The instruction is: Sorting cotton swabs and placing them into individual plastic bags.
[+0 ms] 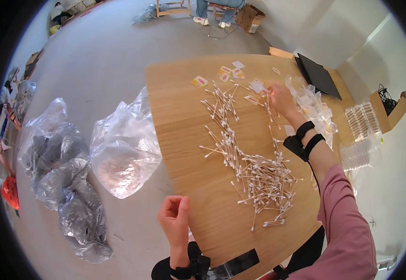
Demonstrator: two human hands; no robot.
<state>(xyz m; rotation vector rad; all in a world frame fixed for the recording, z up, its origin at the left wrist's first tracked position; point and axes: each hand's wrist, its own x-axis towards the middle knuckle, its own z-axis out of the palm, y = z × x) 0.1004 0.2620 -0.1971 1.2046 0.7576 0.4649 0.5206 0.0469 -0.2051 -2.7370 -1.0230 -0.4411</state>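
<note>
Wooden-stick cotton swabs (268,179) lie loose in a big heap on the wooden table (189,172). A looser trail of swabs (221,105) runs toward the far side. My right hand (281,99) reaches to the far right of the table, fingers pinched together low among scattered swabs and small yellow-and-white cards (254,99). What its fingertips hold, if anything, is too small to tell. A white card (257,86) lies just left of those fingertips. Curled into a loose fist, my left hand (172,217) rests by the table's near left edge, with nothing visible in it.
Crumpled clear plastic bags (312,107) lie right of my right hand, before a black flat panel (319,77). Clear plastic containers (361,122) and an open cardboard box (392,109) stand farther right. Large plastic bags (126,144) sit on the floor at left. Other people are in the background.
</note>
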